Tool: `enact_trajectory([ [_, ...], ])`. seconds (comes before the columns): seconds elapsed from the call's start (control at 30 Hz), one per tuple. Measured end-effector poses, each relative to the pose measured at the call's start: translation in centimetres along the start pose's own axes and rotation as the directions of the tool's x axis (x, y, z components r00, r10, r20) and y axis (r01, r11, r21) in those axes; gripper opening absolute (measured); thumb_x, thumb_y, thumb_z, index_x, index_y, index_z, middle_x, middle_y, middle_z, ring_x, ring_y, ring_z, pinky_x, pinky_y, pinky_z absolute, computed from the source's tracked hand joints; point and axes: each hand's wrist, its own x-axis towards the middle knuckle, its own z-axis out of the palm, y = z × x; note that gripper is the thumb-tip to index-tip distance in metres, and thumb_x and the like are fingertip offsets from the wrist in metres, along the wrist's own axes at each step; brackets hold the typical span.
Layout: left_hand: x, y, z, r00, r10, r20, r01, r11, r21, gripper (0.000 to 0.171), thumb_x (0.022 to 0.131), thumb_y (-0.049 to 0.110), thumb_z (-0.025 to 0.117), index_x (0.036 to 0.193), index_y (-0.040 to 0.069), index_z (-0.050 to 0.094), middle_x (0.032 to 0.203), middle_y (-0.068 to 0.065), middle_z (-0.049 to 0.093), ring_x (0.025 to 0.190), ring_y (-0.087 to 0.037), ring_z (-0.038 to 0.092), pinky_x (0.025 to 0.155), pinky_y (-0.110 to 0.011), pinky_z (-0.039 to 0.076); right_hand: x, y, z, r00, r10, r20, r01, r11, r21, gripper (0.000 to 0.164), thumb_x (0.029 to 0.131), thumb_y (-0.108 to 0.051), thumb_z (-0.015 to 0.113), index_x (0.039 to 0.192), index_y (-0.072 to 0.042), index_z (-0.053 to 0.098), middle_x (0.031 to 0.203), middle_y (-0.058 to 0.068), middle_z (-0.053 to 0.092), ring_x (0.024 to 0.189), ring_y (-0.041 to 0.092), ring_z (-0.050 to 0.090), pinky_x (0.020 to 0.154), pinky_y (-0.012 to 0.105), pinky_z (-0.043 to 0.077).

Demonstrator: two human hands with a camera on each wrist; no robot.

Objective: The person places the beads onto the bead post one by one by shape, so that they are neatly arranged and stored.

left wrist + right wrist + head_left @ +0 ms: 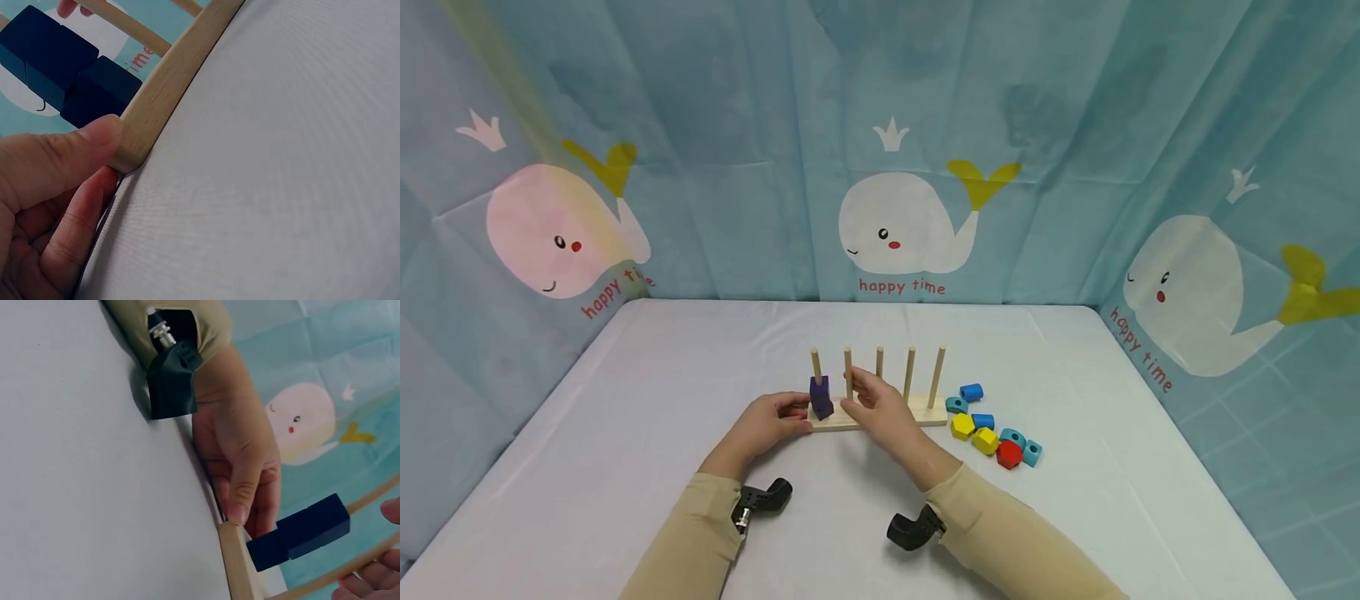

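Observation:
A wooden peg stand (pixel 835 425) with several upright pegs lies on the table. Dark purple square blocks (pixel 821 397) are stacked on its leftmost peg, turned at differing angles. At the stand's left end, my left hand (pixel 769 421) grips the base, thumb (pixel 103 132) against the top corner and fingers beside the end. My right hand (pixel 883 412) is at the second peg (pixel 848 371), thumb and fingers parted about it. No block shows in that hand. In the right wrist view, its fingers (pixel 369 578) lie close by the peg; whether they touch it I cannot tell.
Right of the stand lie loose blocks: yellow hexagons (pixel 962 427), a red block (pixel 1010 454), blue cylinders (pixel 972 392) and teal pieces (pixel 1032 452). A white cloth (pixel 700 358) covers the table. Behind it hangs a blue curtain (pixel 737 225) printed with whales.

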Motion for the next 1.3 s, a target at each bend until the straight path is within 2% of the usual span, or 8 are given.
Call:
enact_trajectory([
  [0.13,0.1,0.0,-0.1,1.0,0.0,0.003,0.0,1.0,-0.006,0.052,0.073,0.024,0.077,0.12,0.012,0.06,0.097,0.0,0.066,0.089,-0.012,0.059,0.083,-0.036,0.046,-1.2,-2.0,-0.9,1.0,-0.002,0.019,0.002,1.0,0.002,0.05,0.089,-0.003,0.056,0.135,0.006,0.038,0.135,0.02,0.043,0.125,0.032,0.04,0.103,0.045,0.029],
  [0.23,0.2,-0.1,-0.1,1.0,0.004,0.004,-0.003,1.0,-0.01,0.052,0.073,0.024,0.077,0.12,0.012,0.06,0.098,0.0,0.066,0.09,-0.012,0.06,0.083,-0.036,0.046,-1.7,-2.6,-1.5,1.0,0.01,0.022,-0.01,1.0,-0.011,0.048,0.089,-0.002,0.055,0.134,0.006,0.039,0.133,0.021,0.045,0.123,0.033,0.042,0.102,0.045,0.03],
  [0.33,0.2,-0.2,-0.2,1.0,0.015,0.002,-0.015,1.0,-0.005,0.052,0.073,0.023,0.077,0.12,0.011,0.06,0.099,-0.001,0.066,0.09,-0.012,0.059,0.084,-0.037,0.046,-2.1,-2.9,-2.4,1.0,0.004,0.011,-0.004,0.999,-0.033,0.044,0.089,-0.002,0.056,0.131,0.005,0.043,0.127,0.021,0.051,0.118,0.035,0.047,0.099,0.043,0.036],
  [0.47,0.1,-0.2,-0.2,1.0,0.019,0.001,-0.019,1.0,-0.008,0.051,0.073,0.023,0.077,0.12,0.011,0.061,0.099,0.0,0.066,0.09,-0.012,0.059,0.083,-0.036,0.046,-2.3,-1.8,-4.0,1.0,0.009,-0.021,-0.01,0.999,-0.035,0.036,0.088,-0.005,0.059,0.123,0.0,0.053,0.117,0.016,0.058,0.107,0.03,0.055,0.089,0.031,0.045],
  [0.6,0.1,0.0,-0.2,1.0,0.021,0.012,-0.021,1.0,-0.021,0.052,0.073,0.023,0.077,0.121,0.011,0.06,0.099,-0.001,0.066,0.09,-0.012,0.059,0.083,-0.036,0.046,-2.7,-0.2,-6.3,0.997,0.021,-0.068,-0.025,0.998,-0.055,0.027,0.086,-0.007,0.062,0.113,-0.003,0.059,0.107,0.013,0.062,0.097,0.023,0.059,0.08,0.023,0.048],
  [0.83,0.0,0.0,-0.2,1.0,0.018,0.013,-0.018,1.0,-0.016,0.053,0.073,0.024,0.077,0.121,0.01,0.06,0.098,0.0,0.066,0.09,-0.012,0.06,0.083,-0.036,0.046,-4.3,0.7,-11.2,0.986,0.055,-0.156,-0.077,0.987,-0.139,0.019,0.086,-0.009,0.063,0.103,-0.001,0.062,0.1,0.014,0.063,0.094,0.037,0.056,0.075,0.022,0.048],
  [1.07,0.0,0.0,-0.1,1.0,0.018,0.013,-0.018,1.0,-0.013,0.052,0.073,0.024,0.077,0.12,0.01,0.06,0.097,0.0,0.066,0.09,-0.012,0.059,0.084,-0.037,0.045,-6.5,1.7,-15.7,0.961,0.122,-0.248,-0.197,0.931,-0.308,0.017,0.089,-0.014,0.061,0.104,-0.006,0.062,0.104,0.015,0.062,0.089,0.023,0.057,0.077,0.022,0.047],
  [1.3,-0.1,-0.1,-0.2,1.0,0.025,0.011,-0.025,1.0,-0.014,0.052,0.073,0.024,0.077,0.12,0.01,0.06,0.096,0.0,0.066,0.089,-0.012,0.06,0.083,-0.036,0.046,-8.9,3.4,-19.3,0.946,0.195,-0.259,-0.292,0.862,-0.414,0.026,0.089,-0.019,0.061,0.109,-0.004,0.06,0.105,0.012,0.062,0.091,0.022,0.056,0.08,0.03,0.049],
])
